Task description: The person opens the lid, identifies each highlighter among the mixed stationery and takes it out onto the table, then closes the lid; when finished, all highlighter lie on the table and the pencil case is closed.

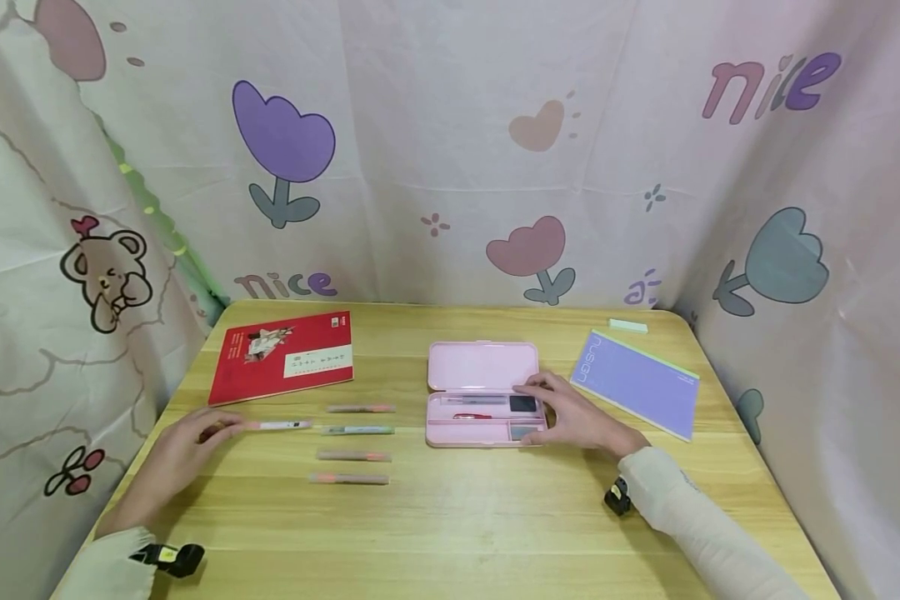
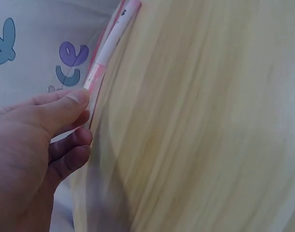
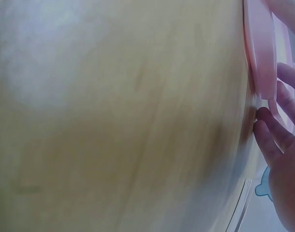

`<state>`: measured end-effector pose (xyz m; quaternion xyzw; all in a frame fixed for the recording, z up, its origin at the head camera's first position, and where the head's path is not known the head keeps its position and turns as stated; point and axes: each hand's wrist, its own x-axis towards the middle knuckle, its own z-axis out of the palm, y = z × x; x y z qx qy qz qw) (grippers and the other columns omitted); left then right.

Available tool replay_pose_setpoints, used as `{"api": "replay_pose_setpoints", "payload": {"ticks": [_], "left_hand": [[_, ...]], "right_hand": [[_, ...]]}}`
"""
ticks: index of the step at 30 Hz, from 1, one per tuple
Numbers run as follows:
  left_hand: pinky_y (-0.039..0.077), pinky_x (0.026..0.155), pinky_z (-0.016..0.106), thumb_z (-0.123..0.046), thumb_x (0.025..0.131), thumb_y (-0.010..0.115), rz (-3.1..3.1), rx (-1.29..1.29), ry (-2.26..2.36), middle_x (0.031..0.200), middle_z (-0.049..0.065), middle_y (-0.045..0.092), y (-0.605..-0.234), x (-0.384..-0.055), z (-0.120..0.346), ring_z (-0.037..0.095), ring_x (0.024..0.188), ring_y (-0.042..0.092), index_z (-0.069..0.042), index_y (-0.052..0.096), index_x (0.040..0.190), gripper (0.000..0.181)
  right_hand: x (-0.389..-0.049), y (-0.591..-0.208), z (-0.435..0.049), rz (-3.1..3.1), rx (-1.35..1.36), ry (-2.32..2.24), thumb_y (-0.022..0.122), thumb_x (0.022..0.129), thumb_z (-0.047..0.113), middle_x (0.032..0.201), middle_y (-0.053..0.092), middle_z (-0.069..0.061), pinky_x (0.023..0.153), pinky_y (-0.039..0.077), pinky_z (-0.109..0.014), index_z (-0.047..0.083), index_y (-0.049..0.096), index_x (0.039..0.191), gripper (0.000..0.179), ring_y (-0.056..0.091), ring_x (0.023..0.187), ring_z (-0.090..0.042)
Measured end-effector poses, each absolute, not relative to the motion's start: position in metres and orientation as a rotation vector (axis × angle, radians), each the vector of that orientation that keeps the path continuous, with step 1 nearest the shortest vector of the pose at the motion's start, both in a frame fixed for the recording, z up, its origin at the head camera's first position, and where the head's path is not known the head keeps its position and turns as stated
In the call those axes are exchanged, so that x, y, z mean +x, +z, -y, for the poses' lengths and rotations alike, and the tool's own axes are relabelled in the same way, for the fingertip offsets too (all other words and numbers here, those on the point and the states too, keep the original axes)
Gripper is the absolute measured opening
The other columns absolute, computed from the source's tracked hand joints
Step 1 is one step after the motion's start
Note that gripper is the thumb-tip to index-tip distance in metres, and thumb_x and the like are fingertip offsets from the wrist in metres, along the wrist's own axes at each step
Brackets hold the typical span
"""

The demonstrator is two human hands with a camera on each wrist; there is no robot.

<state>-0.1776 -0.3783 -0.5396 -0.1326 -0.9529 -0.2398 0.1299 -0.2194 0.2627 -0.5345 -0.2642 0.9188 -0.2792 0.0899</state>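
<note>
Pinching a pink-white marker (image 1: 283, 425) with left hand (image 1: 187, 443), gripping open pencil case (image 1: 465, 433), frame centre, with right hand (image 1: 576, 414); apparently partway (with four markers (image 1: 358, 431) out, pens (image 1: 471, 417) inside).

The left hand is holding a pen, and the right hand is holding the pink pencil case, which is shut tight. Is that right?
Not quite: the pink pencil case isn't shut. The head view shows it open, its lid tipped back. The left hand does hold a pen, and the right hand does hold the case.
</note>
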Motion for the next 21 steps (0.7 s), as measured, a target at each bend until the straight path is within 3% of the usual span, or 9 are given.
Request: {"api": "replay_pose_setpoints", "payload": {"ticks": [4,6,9,21], "left_hand": [[0.053,0.084,0.018,-0.008,0.094,0.084,2.944,-0.281,-0.706,0.118,0.016,0.077,-0.5391,-0.1807,0.3801,0.03,0.103,0.066,-0.009,0.08,0.117,0.023],[0.058,0.085,0.034,-0.008,0.095,0.083,2.994,-0.261,-0.705,0.121,0.019,0.075,-0.5383,-0.1823,0.3804,0.031,0.102,0.064,-0.006,0.079,0.119,0.025],[0.059,0.085,0.043,-0.009,0.094,0.084,3.026,-0.261,-0.691,0.121,0.019,0.074,-0.5375,-0.1837,0.3803,0.03,0.1,0.061,-0.006,0.079,0.12,0.026],[0.052,0.078,0.023,-0.009,0.093,0.086,3.029,-0.274,-0.694,0.119,0.017,0.074,-0.5364,-0.1829,0.3809,0.026,0.097,0.059,-0.007,0.079,0.121,0.029]], "right_hand": [[-0.2192,-0.534,-0.2629,-2.727,-0.779,-0.835,0.09,0.084,0.061,0.158,0.047,-0.005,0.117,0.047,-0.055,0.019,0.055,0.161,0.095,0.045,0.144,-0.028],[-0.2192,-0.5337,-0.2629,-2.725,-0.775,-0.838,0.091,0.083,0.061,0.158,0.047,-0.005,0.117,0.046,-0.056,0.02,0.055,0.161,0.095,0.044,0.145,-0.028],[-0.2193,-0.5338,-0.2626,-2.726,-0.774,-0.835,0.09,0.083,0.062,0.158,0.047,-0.005,0.117,0.046,-0.056,0.02,0.055,0.161,0.095,0.044,0.145,-0.028],[-0.2189,-0.533,-0.2622,-2.73,-0.776,-0.824,0.09,0.084,0.062,0.158,0.047,-0.005,0.117,0.046,-0.055,0.02,0.055,0.161,0.095,0.044,0.144,-0.028]]}}
